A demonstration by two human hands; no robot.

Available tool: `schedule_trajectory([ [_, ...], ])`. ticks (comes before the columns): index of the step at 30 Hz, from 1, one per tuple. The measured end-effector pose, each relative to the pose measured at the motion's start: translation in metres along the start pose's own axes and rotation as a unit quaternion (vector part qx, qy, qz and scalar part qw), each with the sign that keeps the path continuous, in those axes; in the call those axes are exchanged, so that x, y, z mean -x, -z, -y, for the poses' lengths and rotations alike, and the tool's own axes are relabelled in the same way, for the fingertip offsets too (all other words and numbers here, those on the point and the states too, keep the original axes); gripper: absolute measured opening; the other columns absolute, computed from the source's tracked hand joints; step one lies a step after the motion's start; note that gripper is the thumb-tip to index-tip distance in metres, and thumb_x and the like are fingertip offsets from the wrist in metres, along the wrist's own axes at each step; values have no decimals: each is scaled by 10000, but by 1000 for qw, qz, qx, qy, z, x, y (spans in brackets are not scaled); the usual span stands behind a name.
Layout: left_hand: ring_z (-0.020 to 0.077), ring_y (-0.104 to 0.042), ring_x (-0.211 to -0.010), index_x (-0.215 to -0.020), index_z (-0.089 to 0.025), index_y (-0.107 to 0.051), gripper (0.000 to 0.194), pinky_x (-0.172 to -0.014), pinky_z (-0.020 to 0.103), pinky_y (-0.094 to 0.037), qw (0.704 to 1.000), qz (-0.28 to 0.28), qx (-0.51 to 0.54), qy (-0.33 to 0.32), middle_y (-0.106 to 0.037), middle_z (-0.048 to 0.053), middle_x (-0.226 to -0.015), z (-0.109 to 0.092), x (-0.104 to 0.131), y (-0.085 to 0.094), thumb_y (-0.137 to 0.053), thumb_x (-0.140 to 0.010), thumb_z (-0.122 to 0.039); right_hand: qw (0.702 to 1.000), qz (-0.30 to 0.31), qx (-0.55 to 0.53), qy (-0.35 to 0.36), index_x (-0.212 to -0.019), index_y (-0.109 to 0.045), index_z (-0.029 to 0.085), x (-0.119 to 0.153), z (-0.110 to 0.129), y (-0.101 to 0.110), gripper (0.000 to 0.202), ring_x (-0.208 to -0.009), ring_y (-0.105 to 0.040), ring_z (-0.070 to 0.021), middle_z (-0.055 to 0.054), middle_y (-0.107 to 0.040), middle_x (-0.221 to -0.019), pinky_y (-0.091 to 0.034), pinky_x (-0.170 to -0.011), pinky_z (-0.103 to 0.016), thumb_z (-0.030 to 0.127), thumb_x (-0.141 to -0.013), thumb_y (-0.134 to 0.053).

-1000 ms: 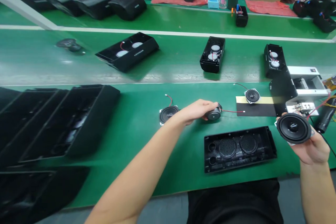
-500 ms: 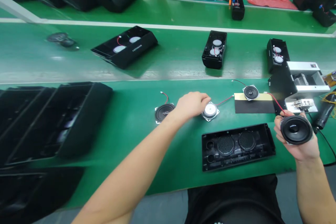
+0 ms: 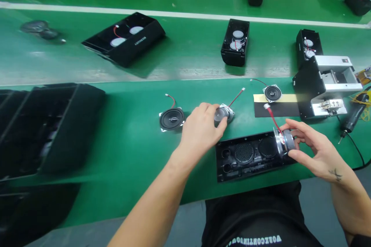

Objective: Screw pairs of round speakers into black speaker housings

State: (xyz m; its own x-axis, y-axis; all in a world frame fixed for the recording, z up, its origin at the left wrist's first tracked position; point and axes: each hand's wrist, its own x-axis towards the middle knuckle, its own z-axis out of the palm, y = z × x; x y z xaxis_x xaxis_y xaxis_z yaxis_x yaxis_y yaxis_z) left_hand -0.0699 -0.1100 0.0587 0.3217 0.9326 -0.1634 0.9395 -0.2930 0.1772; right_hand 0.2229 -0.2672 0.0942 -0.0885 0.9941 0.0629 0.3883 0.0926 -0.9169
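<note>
In my right hand [image 3: 311,146] is a speaker driver [image 3: 282,142], turned on its side with the magnet toward my palm and a red lead standing up. It hangs over the right end of a black speaker panel [image 3: 245,154] that lies inner side up, with two round grilles and two small holes. My left hand [image 3: 203,125] grips a second speaker driver [image 3: 224,114] by its magnet, its frame tilted near the bench. To the left of that hand a third speaker driver [image 3: 172,119] lies cone up.
A small driver [image 3: 273,93] sits on a black and yellow strip [image 3: 275,110] beside a silver-black machine [image 3: 327,87]. An electric screwdriver [image 3: 352,117] lies at right. Large black housings [image 3: 72,135] stand at left. Part-filled speaker boxes [image 3: 235,42] rest on the far green strip.
My right hand has moved left and turned its driver from cone up to sideways over the panel. My left hand has closed on the second driver and tilted it. The view has dipped.
</note>
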Motion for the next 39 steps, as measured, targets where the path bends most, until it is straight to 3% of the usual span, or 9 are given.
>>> schedule_trajectory([
  [6,388,-763,-1137,-1336,-160,-735,483,-909,446,-616,999,40,-16,-26,-751,169,-1316,2,-9,6,-553,-978,-429,996,-8,90,27,-1308,-740,276,-1,-4,-3,298,-822,-683,-142,-71,-760,-1204,-617,-659,-246,340,-1020,-777],
  [11,354,-771,-1140,-1301,-168,-754,461,-1003,452,-625,998,49,-5,-42,-752,146,-1342,10,-15,17,-636,-908,-377,995,-18,92,29,-1344,-723,249,3,-12,-8,341,-919,-713,-172,-113,-733,-1340,-643,-641,-249,334,-1017,-767],
  [15,272,-779,-1039,-1311,-207,-735,494,-957,400,-682,985,-40,162,-47,-752,97,-1327,23,19,35,-667,-919,-500,991,-8,120,53,-1403,-683,235,5,-12,-7,381,-947,-712,-172,-127,-719,-1366,-658,-637,-240,280,-1030,-744],
  [19,196,-774,-994,-1277,-277,-720,365,-905,316,-701,933,-92,305,-166,-764,29,-1229,15,69,45,-695,-983,-492,988,-9,127,87,-1397,-663,223,4,-10,-6,368,-928,-714,-157,-131,-726,-1339,-656,-624,-219,256,-1039,-740],
  [24,171,-773,-1055,-1335,-199,-653,310,-914,251,-666,921,-84,268,-270,-756,73,-1247,-15,94,35,-659,-1032,-266,982,15,136,126,-1418,-640,196,-1,-4,-6,400,-1072,-741,-183,-143,-726,-1378,-660,-659,-215,277,-1043,-752],
  [27,190,-773,-1109,-1386,-141,-606,333,-972,272,-655,923,-99,232,-292,-751,116,-1264,-22,92,25,-617,-1060,-208,962,56,210,163,-1428,-640,150,-3,3,-3,387,-1273,-724,-232,-144,-736,-1383,-699,-910,-303,285,-1073,-709],
  [29,214,-779,-1108,-1378,-108,-593,308,-993,312,-658,927,-110,190,-304,-757,138,-1238,-23,90,21,-583,-1083,-198,940,80,282,174,-1427,-649,140,-5,7,-3,360,-1211,-754,-236,-139,-734,-1393,-693,-952,-361,271,-1092,-662],
  [33,254,-792,-1096,-1301,-106,-605,220,-972,365,-672,929,-115,131,-326,-774,154,-1213,-22,93,21,-550,-1120,-220,893,77,396,201,-1401,-658,107,-9,13,-9,356,-1031,-790,-252,-135,-771,-1335,-657,-809,-398,270,-1085,-659],
  [39,269,-810,-1059,-1244,-123,-627,192,-895,381,-690,926,-110,75,-353,-799,150,-1198,-26,100,20,-500,-1147,-229,869,113,423,230,-1351,-671,96,-17,9,-18,322,-988,-772,-231,-98,-790,-1336,-503,-785,-385,253,-1071,-701],
])
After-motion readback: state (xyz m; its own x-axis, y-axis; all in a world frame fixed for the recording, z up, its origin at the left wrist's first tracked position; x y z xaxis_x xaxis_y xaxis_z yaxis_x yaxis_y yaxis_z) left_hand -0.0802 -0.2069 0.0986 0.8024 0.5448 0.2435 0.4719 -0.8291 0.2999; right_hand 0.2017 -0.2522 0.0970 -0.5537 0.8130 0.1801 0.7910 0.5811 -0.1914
